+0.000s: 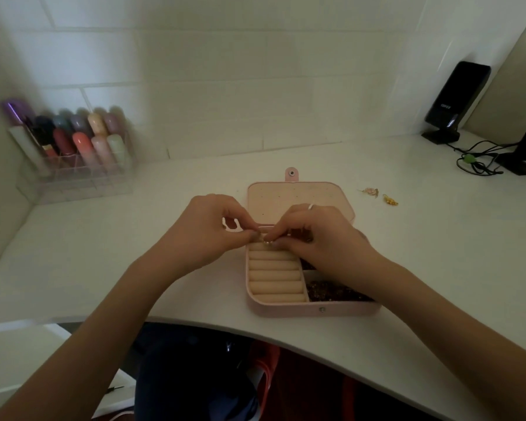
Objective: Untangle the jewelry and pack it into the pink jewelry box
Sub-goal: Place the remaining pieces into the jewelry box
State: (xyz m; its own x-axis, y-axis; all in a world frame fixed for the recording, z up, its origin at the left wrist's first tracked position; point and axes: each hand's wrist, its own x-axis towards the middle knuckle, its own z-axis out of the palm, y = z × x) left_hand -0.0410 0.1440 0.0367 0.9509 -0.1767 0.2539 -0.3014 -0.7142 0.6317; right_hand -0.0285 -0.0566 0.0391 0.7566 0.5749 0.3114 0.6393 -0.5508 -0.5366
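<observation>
The pink jewelry box [313, 309] lies open on the white desk, lid [286, 199] folded back. Cream ring rolls [275, 278] fill its left half. Dark beaded jewelry [334, 291] sits in the front right compartment. My left hand [207, 229] and my right hand [319, 235] meet above the top ring roll, and the fingertips of both pinch a small gold ring [267, 241]. My right hand covers the box's upper right compartments. Two small gold pieces [377, 196] lie loose on the desk to the right of the lid.
A clear organiser [73, 177] with coloured bottles stands at the back left. A black speaker [456, 101], tangled cables [477, 162] and a monitor foot [520, 165] occupy the back right. The desk's curved front edge [255, 332] runs just below the box.
</observation>
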